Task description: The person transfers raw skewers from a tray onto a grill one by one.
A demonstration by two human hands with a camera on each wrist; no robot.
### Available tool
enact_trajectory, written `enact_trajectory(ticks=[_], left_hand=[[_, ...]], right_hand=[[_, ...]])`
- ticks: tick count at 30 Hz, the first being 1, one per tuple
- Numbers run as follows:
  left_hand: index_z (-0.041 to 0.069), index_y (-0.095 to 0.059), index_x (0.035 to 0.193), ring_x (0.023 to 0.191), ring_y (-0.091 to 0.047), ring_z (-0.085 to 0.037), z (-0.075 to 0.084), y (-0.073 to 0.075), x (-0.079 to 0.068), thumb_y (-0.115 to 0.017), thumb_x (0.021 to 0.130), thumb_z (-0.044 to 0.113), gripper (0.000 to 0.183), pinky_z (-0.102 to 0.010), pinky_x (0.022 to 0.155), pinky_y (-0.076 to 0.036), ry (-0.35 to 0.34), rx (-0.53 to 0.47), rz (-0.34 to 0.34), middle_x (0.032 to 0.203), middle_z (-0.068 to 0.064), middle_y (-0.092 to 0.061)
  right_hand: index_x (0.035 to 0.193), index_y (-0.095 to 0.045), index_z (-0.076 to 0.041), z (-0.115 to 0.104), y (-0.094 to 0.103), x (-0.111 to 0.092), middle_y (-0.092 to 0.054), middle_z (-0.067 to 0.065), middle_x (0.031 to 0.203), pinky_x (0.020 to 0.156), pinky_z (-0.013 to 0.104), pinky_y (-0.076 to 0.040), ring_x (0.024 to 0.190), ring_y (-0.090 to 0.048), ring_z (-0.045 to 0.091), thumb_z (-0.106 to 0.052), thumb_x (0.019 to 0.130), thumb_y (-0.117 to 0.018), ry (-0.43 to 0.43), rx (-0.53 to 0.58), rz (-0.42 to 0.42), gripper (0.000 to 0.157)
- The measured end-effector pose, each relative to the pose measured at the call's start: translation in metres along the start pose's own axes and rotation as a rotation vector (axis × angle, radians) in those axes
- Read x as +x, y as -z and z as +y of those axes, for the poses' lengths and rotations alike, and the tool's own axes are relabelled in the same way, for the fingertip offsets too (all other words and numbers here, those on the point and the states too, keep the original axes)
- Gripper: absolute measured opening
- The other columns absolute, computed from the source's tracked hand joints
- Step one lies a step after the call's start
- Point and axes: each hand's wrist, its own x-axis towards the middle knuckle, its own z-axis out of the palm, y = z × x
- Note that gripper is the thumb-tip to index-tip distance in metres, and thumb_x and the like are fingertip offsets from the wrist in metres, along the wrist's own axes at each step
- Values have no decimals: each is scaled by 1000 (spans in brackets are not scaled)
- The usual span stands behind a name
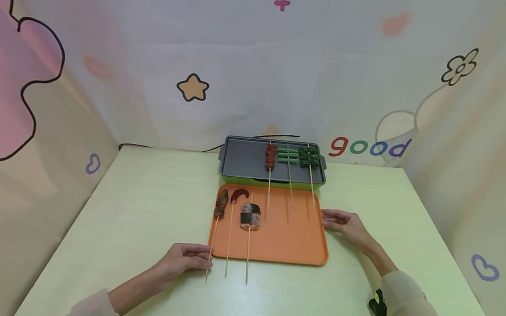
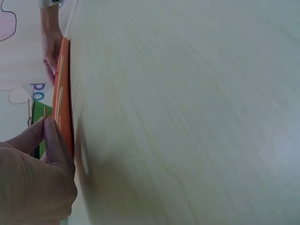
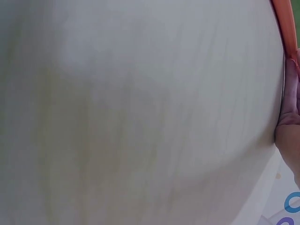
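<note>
In the head view an orange tray (image 1: 292, 236) lies on the table. Toward its left side are three skewers: brown chunks (image 1: 221, 204) at the edge, a dark red curled piece (image 1: 239, 194), and a black-and-pale wrapped piece (image 1: 250, 217). My left hand (image 1: 176, 264) pinches the stick of the brown-chunk skewer near the tray's front left corner; the left wrist view shows the thumb and fingertips meeting on a stick (image 2: 45, 111). On the opposite side, my right hand (image 1: 348, 227) touches the tray's right rim with fairly straight fingers; the right wrist view shows only part of it.
Behind the tray stands a green grill with a dark plate (image 1: 242, 157). On its right half lie a red skewer (image 1: 270, 156), a green-stalk skewer (image 1: 288, 155) and a leafy green skewer (image 1: 309, 157), sticks reaching over the tray. A small black object (image 1: 378, 304) is by the right sleeve.
</note>
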Motion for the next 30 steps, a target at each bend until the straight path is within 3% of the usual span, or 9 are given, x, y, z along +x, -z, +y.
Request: enact_trajectory(ticks=[15,25,30], left_hand=[[-7,-51,145,98,-73,-5,1,21,-12,-77,90,9,63,-23,90,-60,-33,-93,65,107,4,-76],[-3,-50,148,98,-73,-6,24,27,-5,-75,92,8,62,-21,90,-59,-42,-132,115,110,4,-73],[-4,-47,150,99,-73,-6,35,23,4,-74,93,7,64,-22,92,-59,-49,-140,107,110,5,-74]], right_hand=[[142,-52,12,1,-1,0,-63,30,134,90,17,-58,100,-72,-1,-11,98,-68,18,11,8,52],[142,-50,13,0,-1,1,-61,31,137,91,19,-58,101,-72,0,-10,99,-68,20,33,-1,52],[142,-51,14,2,-2,1,-59,34,138,91,18,-58,100,-72,-1,-8,99,-67,35,38,3,51]])
